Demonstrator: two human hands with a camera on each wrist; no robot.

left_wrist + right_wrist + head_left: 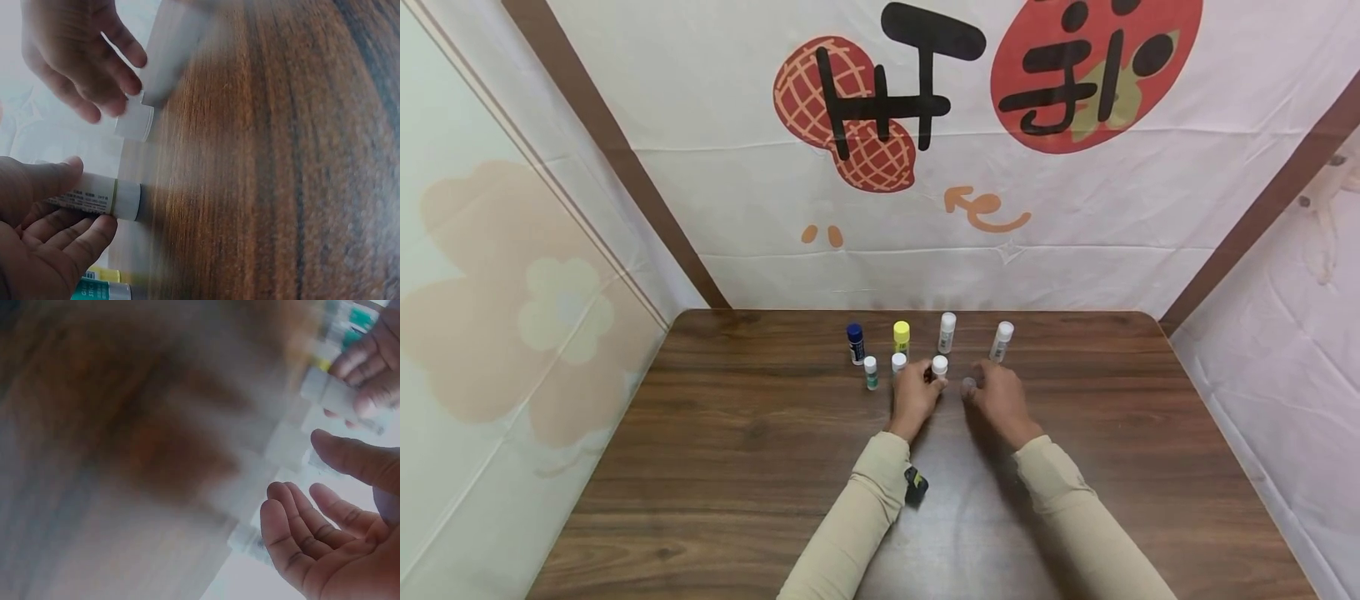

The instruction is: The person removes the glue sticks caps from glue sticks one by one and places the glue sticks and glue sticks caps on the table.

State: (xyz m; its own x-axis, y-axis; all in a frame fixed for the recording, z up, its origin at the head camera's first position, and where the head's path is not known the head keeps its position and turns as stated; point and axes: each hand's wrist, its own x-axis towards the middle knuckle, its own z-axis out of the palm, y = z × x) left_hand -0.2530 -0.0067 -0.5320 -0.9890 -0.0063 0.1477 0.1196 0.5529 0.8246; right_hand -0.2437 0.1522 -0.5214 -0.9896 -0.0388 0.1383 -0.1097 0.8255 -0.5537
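My left hand (916, 398) pinches a white-capped glue stick (940, 365) between thumb and fingers; the left wrist view shows the printed label on this glue stick (94, 194). To its right, my right hand (1000, 396) is just above the table, near a white glue stick (1002, 342). In the right wrist view the right hand (337, 540) has thumb and fingers apart with nothing between them. A small greyish round patch at its thumb in the head view is too unclear to name. Another white glue stick (947, 333) stands behind the hands.
Left of the hands stand a dark blue glue stick (856, 344), a yellow-capped one (902, 335), a small green-labelled one (871, 372) and a white-capped one (898, 363). The brown wooden table (737, 450) meets a printed cloth backdrop (737, 217) behind.
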